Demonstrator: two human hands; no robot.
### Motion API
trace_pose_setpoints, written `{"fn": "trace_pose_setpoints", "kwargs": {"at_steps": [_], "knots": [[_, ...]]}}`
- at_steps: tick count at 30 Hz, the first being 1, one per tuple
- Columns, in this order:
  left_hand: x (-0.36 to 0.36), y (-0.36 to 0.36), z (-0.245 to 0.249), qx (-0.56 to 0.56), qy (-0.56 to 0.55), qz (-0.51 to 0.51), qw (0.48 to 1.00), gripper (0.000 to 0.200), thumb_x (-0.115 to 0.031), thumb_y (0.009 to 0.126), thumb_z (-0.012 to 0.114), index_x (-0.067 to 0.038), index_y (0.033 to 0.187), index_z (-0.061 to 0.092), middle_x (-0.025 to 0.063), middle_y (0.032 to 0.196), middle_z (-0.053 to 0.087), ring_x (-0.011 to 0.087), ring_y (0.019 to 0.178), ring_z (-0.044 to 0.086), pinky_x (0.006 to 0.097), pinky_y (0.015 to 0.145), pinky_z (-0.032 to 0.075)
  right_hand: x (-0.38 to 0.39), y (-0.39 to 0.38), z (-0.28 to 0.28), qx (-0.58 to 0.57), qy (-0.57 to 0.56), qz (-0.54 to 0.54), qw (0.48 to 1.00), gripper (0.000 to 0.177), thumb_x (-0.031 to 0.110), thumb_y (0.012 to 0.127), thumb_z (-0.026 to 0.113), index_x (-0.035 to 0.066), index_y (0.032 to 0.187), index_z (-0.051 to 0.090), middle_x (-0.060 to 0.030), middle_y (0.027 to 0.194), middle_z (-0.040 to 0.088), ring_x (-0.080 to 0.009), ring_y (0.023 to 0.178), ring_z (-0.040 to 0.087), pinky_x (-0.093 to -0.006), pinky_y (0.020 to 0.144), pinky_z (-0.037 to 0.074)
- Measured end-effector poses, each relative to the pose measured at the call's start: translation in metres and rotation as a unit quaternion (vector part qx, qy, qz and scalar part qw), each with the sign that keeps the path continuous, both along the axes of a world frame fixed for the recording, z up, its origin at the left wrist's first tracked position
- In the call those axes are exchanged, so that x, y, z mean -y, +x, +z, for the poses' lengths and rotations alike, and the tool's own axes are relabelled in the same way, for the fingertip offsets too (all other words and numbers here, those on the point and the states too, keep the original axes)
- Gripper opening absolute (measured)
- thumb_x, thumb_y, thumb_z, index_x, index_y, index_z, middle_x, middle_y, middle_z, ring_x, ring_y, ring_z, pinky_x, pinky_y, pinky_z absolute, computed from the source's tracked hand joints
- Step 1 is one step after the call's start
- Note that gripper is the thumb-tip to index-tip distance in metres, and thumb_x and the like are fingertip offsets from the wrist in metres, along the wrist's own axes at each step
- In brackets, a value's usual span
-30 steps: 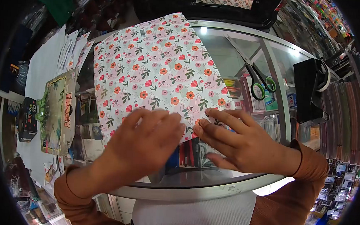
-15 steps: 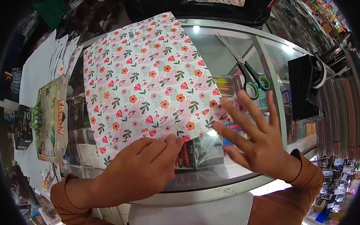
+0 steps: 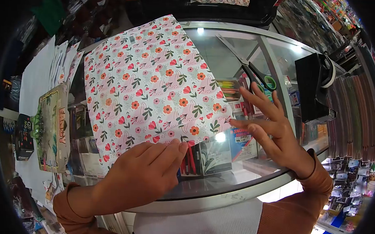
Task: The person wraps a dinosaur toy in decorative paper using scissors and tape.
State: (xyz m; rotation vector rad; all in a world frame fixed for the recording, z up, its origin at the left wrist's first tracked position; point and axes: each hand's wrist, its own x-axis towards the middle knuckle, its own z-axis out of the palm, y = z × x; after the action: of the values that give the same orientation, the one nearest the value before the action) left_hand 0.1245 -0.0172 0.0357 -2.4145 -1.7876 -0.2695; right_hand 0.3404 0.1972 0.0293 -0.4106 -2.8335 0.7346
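Note:
A large sheet of white wrapping paper point(image 3: 147, 86) printed with red and orange flowers lies at a slant on the glass counter. My left hand point(image 3: 141, 173) is closed at its near edge, thumb and fingers pressed together on a folded strip of the paper. Fingers spread, my right hand point(image 3: 274, 131) hovers by the sheet's right corner, its index fingertip at or very near the edge. It holds nothing. Beyond that hand, scissors point(image 3: 250, 67) with black and green handles rest on the glass, blades pointing away to the left.
A black tape dispenser point(image 3: 312, 89) stands right on the glass counter point(image 3: 217, 193). Left are white papers point(image 3: 34, 81), a patterned pack point(image 3: 53, 128) and a small black box point(image 3: 25, 137). Stacked folders point(image 3: 355, 107) line the far right. Pens and boxes show beneath the glass.
My right hand has lowered slightly and turned, its index finger now reaching to the paper's right corner. My left hand keeps its place on the near edge. The view has shifted a little.

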Motion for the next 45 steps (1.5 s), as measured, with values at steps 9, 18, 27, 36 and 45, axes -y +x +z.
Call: {"fn": "trace_pose_setpoints", "kwargs": {"at_steps": [9, 18, 27, 36, 45], "knots": [[-0.014, 0.004, -0.009, 0.042, 0.024, 0.007, 0.999, 0.046, -0.022, 0.073, 0.073, -0.003, 0.114, 0.064, 0.0098, 0.100, 0.060, 0.0234, 0.085, 0.059, 0.0357, 0.075, 0.051, 0.011, -0.004, -0.006, 0.010, 0.216, 0.075, 0.973, 0.045, 0.032, 0.093, 0.062, 0.007, 0.129, 0.060, -0.0083, 0.142, 0.052, -0.0199, 0.138, 0.042, -0.0555, 0.105, 0.026], [-0.033, 0.023, -0.013, 0.010, 0.031, 0.021, 0.999, 0.066, -0.044, 0.077, 0.073, -0.002, 0.126, 0.059, 0.0106, 0.102, 0.054, 0.0247, 0.091, 0.054, 0.0382, 0.082, 0.045, 0.017, 0.003, -0.005, 0.058, 0.239, 0.077, 0.966, 0.073, 0.057, 0.088, 0.054, 0.015, 0.146, 0.043, -0.0064, 0.152, 0.042, -0.0214, 0.140, 0.040, -0.0590, 0.113, 0.015], [-0.007, 0.054, -0.002, -0.051, -0.028, 0.123, 0.991, 0.064, -0.039, 0.078, 0.072, 0.007, 0.120, 0.059, 0.0124, 0.105, 0.056, 0.0267, 0.096, 0.056, 0.0400, 0.086, 0.045, 0.017, 0.005, -0.009, 0.056, 0.238, 0.066, 0.967, 0.075, 0.059, 0.088, 0.054, 0.015, 0.147, 0.042, -0.0069, 0.152, 0.042, -0.0241, 0.141, 0.039, -0.0620, 0.114, 0.012], [0.045, 0.056, 0.004, -0.032, 0.048, 0.316, 0.947, 0.040, -0.025, 0.079, 0.072, 0.007, 0.102, 0.067, 0.0129, 0.094, 0.059, 0.0276, 0.088, 0.058, 0.0397, 0.083, 0.045, 0.011, 0.004, -0.015, 0.021, 0.252, 0.091, 0.963, 0.068, 0.055, 0.094, 0.051, 0.011, 0.145, 0.043, -0.0116, 0.148, 0.044, -0.0285, 0.138, 0.041, -0.0661, 0.108, 0.026], [0.103, 0.039, -0.015, 0.097, 0.130, 0.468, 0.869, 0.014, -0.009, 0.084, 0.070, -0.004, 0.097, 0.072, 0.0108, 0.102, 0.062, 0.0284, 0.099, 0.059, 0.0389, 0.090, 0.043, 0.009, 0.005, -0.017, 0.017, 0.231, 0.091, 0.969, 0.064, 0.047, 0.094, 0.056, 0.010, 0.145, 0.042, -0.0121, 0.151, 0.041, -0.0293, 0.140, 0.037, -0.0597, 0.113, 0.023]]}}
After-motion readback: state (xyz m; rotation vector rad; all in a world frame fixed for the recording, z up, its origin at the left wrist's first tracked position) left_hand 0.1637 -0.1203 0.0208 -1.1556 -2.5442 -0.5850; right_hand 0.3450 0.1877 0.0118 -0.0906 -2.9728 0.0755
